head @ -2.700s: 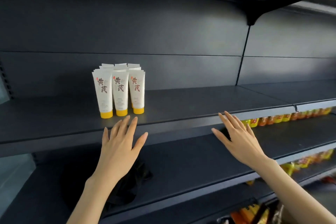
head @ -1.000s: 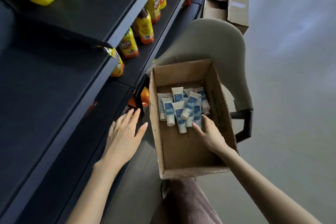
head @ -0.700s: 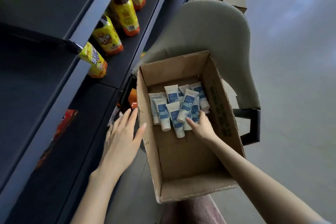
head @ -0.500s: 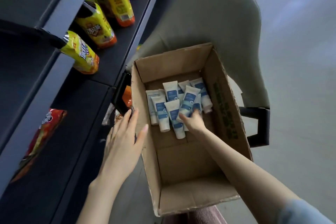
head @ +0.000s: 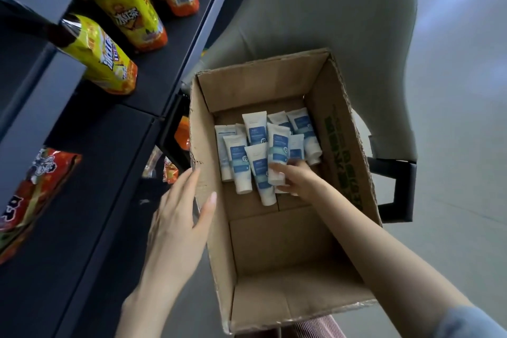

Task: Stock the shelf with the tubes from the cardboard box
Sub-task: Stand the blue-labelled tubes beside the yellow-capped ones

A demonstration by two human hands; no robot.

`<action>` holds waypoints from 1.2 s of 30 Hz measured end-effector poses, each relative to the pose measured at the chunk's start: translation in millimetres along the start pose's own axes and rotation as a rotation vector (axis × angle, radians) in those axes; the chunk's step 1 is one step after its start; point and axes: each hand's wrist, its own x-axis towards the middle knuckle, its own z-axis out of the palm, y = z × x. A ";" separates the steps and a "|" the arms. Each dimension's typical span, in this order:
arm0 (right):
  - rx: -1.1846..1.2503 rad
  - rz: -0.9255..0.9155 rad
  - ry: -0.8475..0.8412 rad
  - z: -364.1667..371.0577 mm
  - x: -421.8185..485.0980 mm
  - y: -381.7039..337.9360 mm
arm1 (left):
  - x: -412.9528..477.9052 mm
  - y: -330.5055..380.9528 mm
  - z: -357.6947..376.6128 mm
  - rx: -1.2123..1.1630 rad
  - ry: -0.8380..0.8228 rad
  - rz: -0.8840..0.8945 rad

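An open cardboard box (head: 274,250) rests on a grey chair, and several white tubes with blue labels (head: 238,162) lie heaped at its far end. My right hand (head: 297,177) reaches into the box and curls its fingers round the cap end of one white tube (head: 277,156) in the heap. My left hand (head: 178,217) is flat with straight fingers, touching the outside of the box's left wall near its rim. The dark shelf (head: 90,162) runs along the left.
Yellow bottles (head: 104,55) stand on a shelf board at upper left, and red snack bags (head: 30,189) lie on a lower board. The grey chair (head: 329,16) with a black armrest (head: 397,189) holds the box. Pale floor spreads to the right.
My view swung from the upper shelf with yellow-capped tubes down to the box. My right hand reached deeper into the heap and closed on a tube; my left hand moved to the box wall.
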 end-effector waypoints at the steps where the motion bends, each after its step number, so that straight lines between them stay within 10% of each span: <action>1: -0.014 0.026 -0.072 -3.5 -8.0 0.0 | 1.0 2.4 0.3 -0.011 0.013 0.010; 7: -0.012 -0.131 -0.307 -0.7 -68.0 3.6 | 5.8 17.9 -1.2 -0.143 0.036 0.029; 16: 0.085 -0.535 -0.305 40.5 -143.8 28.9 | 7.7 36.6 7.1 -0.559 0.006 -0.068; 28: 0.017 -0.635 -0.320 63.4 -133.3 37.4 | 18.5 20.5 -10.1 -0.874 0.076 -0.172; 36: -0.171 -0.544 0.115 15.8 -72.6 38.1 | 17.9 2.3 -19.4 -0.928 0.117 -0.326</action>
